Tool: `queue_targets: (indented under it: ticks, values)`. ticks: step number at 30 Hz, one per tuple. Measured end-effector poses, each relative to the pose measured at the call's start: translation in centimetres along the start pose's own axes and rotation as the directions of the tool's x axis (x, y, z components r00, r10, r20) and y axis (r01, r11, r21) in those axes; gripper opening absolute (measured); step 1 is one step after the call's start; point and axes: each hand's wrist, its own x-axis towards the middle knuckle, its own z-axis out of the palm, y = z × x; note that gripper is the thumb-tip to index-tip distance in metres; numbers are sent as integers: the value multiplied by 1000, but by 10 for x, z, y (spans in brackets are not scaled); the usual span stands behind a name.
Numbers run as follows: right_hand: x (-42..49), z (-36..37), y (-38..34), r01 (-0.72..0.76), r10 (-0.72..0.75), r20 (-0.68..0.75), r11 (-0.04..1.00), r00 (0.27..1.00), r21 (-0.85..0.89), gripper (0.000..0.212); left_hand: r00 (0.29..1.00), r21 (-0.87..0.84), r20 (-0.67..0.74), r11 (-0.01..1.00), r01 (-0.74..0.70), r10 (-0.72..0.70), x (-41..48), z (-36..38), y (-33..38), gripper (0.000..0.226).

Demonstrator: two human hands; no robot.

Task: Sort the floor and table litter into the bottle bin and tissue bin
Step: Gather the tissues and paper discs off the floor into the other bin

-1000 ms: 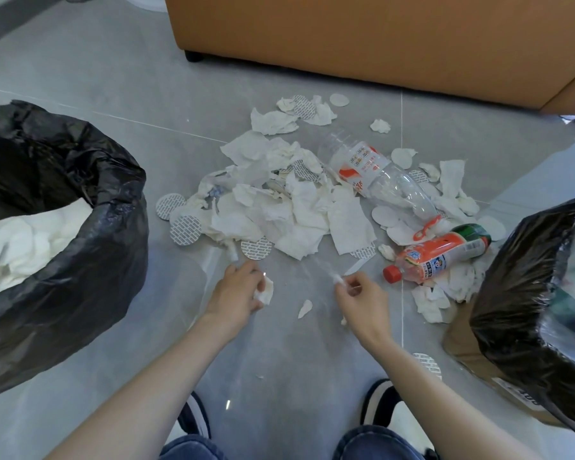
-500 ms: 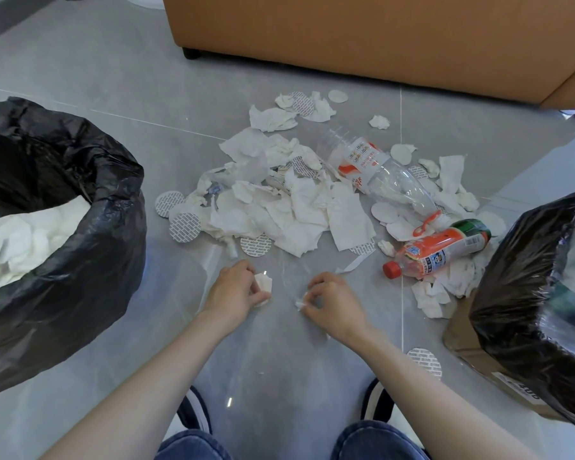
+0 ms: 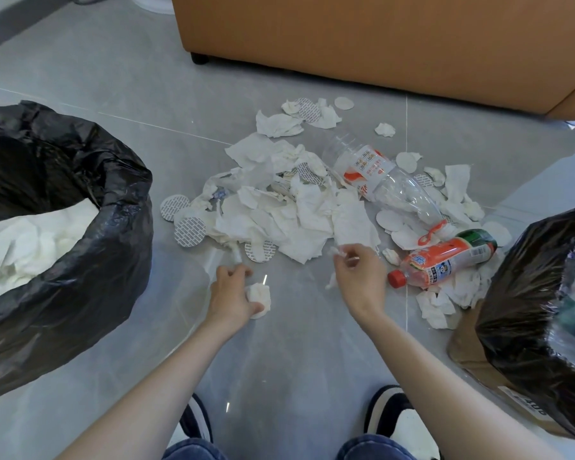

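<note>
White tissue scraps (image 3: pixel 279 207) lie heaped on the grey floor (image 3: pixel 120 78), just beyond both hands. The left hand (image 3: pixel 230 293) is curled around a tissue wad (image 3: pixel 259 296) low over the tiles. The right hand (image 3: pixel 361 277) is raised a little, its fingertips (image 3: pixel 344 255) pinching a small tissue shred (image 3: pixel 335 251) at the near edge of the heap. To its right lie an orange bottle (image 3: pixel 445 260) and a clear bottle (image 3: pixel 389 180). The tissue bin (image 3: pixel 90 260) stands far left, the bottle bin (image 3: pixel 525 303) far right.
</note>
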Motion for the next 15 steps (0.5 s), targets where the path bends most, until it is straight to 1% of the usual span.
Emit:
queue_targets:
  ticks: [1,2,4,5,7,9,10,11,13,15]
  values:
    - [7,1,-7,36,-36,18,999,999,14,5,1000,-4,7,1000,17,-17,0,-1,-1,63]
    - [13,5,-13,76,-76,68,997,995,1,4,1000,12,11,1000,26,-26,1,-1,-2,61]
    - [24,17,-20,157,-133,225,983,965,-93,4,999,38,14,998,39,-40,2,-1,-4,54]
    - [27,24,-22,200,-141,321,967,937,-158,7,999,43,16,998,48,-49,2,-1,-4,50]
    - [31,36,-22,283,-110,497,915,861,-287,15,998,83,15,995,61,-62,2,-2,-6,46]
    - [31,45,-18,351,-72,595,861,801,-368,17,997,141,16,988,70,-73,3,-3,-8,46]
    - [30,48,-15,367,-72,607,850,791,-378,15,996,148,15,986,79,-82,3,-4,-10,46]
    - [29,51,-12,377,-90,598,847,797,-375,13,996,131,17,988,87,-90,3,-5,-13,44]
    - [26,50,-6,405,-148,542,825,827,-394,10,998,54,-1,996,65,-65,4,-8,-16,31]
    - [23,45,-1,427,-173,514,795,840,-430,9,996,-54,-82,998,13,-17,4,-13,-15,18]
